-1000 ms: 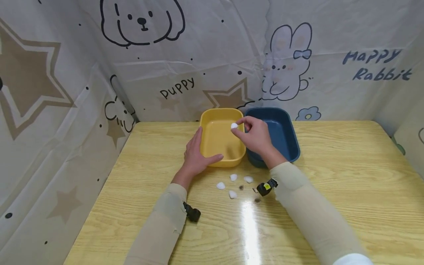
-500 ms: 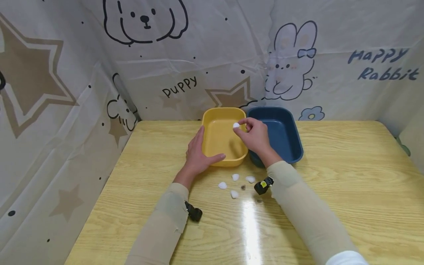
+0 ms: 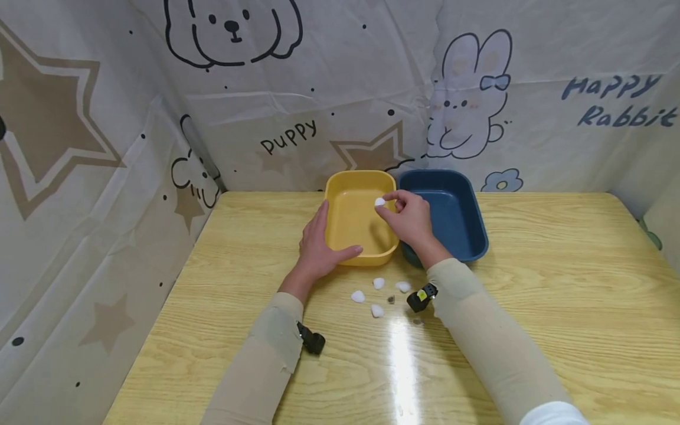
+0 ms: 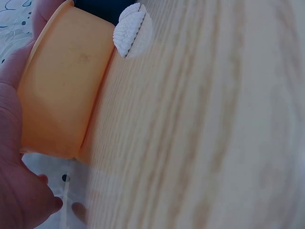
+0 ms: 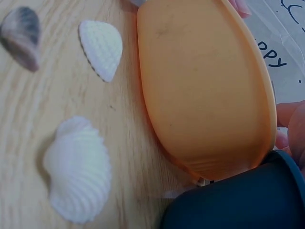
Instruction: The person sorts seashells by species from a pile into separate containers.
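Note:
In the head view my right hand (image 3: 410, 219) pinches a white seashell (image 3: 379, 202) between thumb and forefinger, above the yellow plastic bin (image 3: 361, 260). My left hand (image 3: 319, 251) holds that bin at its near left corner, thumb over the front rim and fingers along the left side. In the left wrist view the left hand's palm (image 4: 19, 191) lies against the bin's outer wall (image 4: 66, 81). Only a sliver of the right hand (image 5: 296, 133) shows in the right wrist view, and the pinched shell is hidden there.
A dark blue bin (image 3: 480, 236) stands against the yellow bin's right side. Several white shells (image 3: 358, 296) and small dark shells (image 3: 391, 299) lie on the wooden table (image 3: 558, 307) in front. Behind the table hangs a printed cloth (image 3: 255, 106).
The camera view has shifted slightly. Both hands keep their places on and above the yellow bin, and the white seashell stays pinched in the right hand.

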The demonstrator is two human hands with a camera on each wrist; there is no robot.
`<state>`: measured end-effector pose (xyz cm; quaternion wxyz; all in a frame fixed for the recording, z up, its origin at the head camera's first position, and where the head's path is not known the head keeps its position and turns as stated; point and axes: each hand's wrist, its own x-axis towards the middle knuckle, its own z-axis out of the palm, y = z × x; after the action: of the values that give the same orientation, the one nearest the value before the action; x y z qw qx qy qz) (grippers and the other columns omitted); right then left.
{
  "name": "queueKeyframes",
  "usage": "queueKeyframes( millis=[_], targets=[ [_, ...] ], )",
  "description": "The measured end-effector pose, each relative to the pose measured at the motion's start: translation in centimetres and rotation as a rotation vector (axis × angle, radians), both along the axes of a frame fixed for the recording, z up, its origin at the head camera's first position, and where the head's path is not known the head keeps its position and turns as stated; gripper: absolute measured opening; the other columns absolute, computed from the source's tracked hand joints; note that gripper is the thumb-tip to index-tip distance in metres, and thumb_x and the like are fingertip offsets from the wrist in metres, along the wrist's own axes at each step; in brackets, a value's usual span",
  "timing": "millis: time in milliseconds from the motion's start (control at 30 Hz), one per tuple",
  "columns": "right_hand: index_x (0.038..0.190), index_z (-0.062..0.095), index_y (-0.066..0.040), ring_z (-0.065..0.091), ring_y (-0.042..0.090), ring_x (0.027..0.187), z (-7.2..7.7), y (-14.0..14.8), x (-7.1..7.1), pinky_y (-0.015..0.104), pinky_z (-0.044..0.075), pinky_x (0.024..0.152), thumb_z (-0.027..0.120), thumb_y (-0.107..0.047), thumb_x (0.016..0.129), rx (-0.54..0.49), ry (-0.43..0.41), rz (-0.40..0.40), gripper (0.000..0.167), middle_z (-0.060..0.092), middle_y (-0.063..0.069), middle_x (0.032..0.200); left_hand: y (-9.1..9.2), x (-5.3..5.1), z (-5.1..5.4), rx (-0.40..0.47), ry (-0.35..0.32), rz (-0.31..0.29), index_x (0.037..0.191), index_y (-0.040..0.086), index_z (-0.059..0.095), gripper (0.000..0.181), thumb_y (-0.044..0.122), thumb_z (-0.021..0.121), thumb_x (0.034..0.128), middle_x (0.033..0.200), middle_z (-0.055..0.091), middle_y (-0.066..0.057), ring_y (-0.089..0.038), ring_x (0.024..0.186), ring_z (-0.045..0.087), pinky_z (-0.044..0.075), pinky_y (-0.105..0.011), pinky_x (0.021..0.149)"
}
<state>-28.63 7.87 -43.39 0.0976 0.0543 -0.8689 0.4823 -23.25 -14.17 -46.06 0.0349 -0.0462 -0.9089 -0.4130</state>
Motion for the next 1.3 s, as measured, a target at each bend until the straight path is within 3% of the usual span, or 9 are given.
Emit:
queueKeyframes(
  millis=[333,667,1033,1300],
  targets=[
    [0.113,0.071,-0.005,0.046,0.024,0.07,0.2,0.3,0.2,0.034,0.036,0.062,0.078,-0.03,0.089,0.001,0.013,0.001,0.035,0.045,0.007,0.075,0.2,0.0,-0.2,-0.006,0.005,-0.002,0.161,0.034,0.002,0.125,0.064,0.081,0.07,0.165,0.012,0.008,-0.025,0.148,0.011,0.013,-0.054,0.114],
    [0.11,0.072,-0.006,0.042,0.025,0.063,1.0,0.5,0.9,0.033,0.034,0.059,0.079,-0.029,0.088,0.004,0.082,0.007,0.032,0.043,0.006,0.07,0.1,0.1,-0.2,-0.006,-0.003,0.0,0.161,0.034,0.002,0.124,0.065,0.081,0.0707,0.165,0.012,0.008,-0.026,0.147,0.011,0.014,-0.054,0.114],
    [0.11,0.072,-0.01,0.043,0.025,0.065,2.1,1.8,2.9,0.035,0.035,0.059,0.078,-0.033,0.089,0.037,0.092,0.033,0.032,0.044,0.007,0.072,0.0,0.1,-0.3,0.002,-0.02,0.007,0.161,0.035,0.002,0.124,0.064,0.081,0.0707,0.165,0.012,0.007,-0.026,0.148,0.011,0.013,-0.055,0.114],
    [0.108,0.071,-0.006,0.043,0.025,0.063,3.2,2.9,4.3,0.036,0.036,0.062,0.078,-0.03,0.089,0.055,0.107,0.054,0.031,0.044,0.007,0.071,0.1,0.0,0.0,-0.001,-0.021,0.018,0.161,0.035,0.002,0.123,0.062,0.082,0.0711,0.165,0.012,0.007,-0.025,0.147,0.011,0.013,-0.054,0.115]
  ],
)
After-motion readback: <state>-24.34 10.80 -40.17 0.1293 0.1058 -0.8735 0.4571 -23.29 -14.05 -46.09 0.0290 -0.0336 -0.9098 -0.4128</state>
